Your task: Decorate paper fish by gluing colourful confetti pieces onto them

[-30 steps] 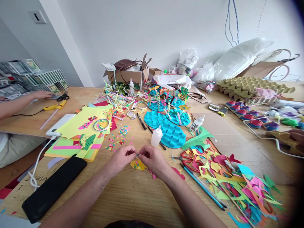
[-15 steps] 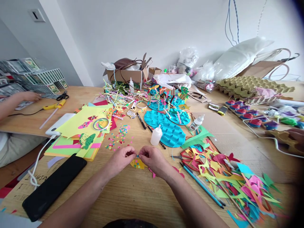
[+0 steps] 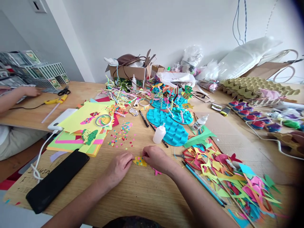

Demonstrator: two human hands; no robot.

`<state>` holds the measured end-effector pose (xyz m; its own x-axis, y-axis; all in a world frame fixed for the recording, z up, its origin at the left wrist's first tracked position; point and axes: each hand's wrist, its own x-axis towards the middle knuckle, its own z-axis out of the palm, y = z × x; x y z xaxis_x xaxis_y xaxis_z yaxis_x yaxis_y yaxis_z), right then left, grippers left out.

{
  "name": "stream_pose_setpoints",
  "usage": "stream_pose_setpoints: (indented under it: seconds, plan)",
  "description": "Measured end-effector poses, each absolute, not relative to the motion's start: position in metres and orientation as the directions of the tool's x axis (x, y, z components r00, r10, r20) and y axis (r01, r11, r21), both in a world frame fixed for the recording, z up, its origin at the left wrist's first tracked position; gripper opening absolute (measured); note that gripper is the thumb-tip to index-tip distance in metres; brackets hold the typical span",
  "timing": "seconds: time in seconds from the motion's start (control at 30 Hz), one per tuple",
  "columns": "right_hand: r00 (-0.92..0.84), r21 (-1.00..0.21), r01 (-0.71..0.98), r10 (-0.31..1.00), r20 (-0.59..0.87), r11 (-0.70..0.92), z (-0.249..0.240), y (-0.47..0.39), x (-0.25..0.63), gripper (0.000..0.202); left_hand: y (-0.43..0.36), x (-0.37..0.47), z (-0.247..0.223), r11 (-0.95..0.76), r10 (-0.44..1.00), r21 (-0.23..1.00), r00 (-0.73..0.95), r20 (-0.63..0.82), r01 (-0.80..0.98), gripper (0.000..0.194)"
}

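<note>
A small yellow paper fish (image 3: 139, 161) with coloured dots lies flat on the wooden table between my hands. My left hand (image 3: 120, 166) rests beside it, fingers bent together with the tips at the fish's left edge. Over its right end, my right hand (image 3: 155, 158) is closed in a pinch; whatever the fingertips hold is hidden. A pink paper cutout (image 3: 156, 171) lies partly under my right hand. Just beyond stands a white squeeze bottle (image 3: 159, 134). Loose confetti dots (image 3: 121, 136) are scattered to the upper left.
Paper sheets (image 3: 68, 122) and a black case (image 3: 57, 180) occupy the left. Blue egg-carton pieces (image 3: 174, 131) lie ahead. Paper scraps (image 3: 228, 177), pencils (image 3: 204, 183) and red-handled scissors (image 3: 191, 158) are at right. Another person's hand (image 3: 32, 91) is at far left.
My hands were pinched close together above the fish. The left has moved left and down to the fish's edge; the right stays over its right end. The view has shifted slightly.
</note>
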<state>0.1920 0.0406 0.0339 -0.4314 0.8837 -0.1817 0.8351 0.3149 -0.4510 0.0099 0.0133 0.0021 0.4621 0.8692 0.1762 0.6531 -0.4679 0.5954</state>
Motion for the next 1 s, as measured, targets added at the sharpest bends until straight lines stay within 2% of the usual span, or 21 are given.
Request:
stream_pose_setpoints:
  seconds: [0.23,0.6,1.0]
  plan:
    - [-0.425,-0.353,0.876,0.872,-0.243,0.328,0.035,0.041,0.188,0.02,0.013,0.011,-0.003,-0.53,0.843,0.519,0.487,0.23,0.671,0.018]
    - [-0.428,-0.282,0.892,0.862,-0.271,0.354,0.036,0.04,0.183,0.023,0.01,0.011,0.0,-0.514,0.851,0.512,0.485,0.202,0.688,0.016]
    - [-0.407,-0.23,0.907,0.876,-0.258,0.354,0.037,0.038,0.179,0.021,0.011,0.012,-0.001,-0.534,0.841,0.503,0.488,0.233,0.679,0.016]
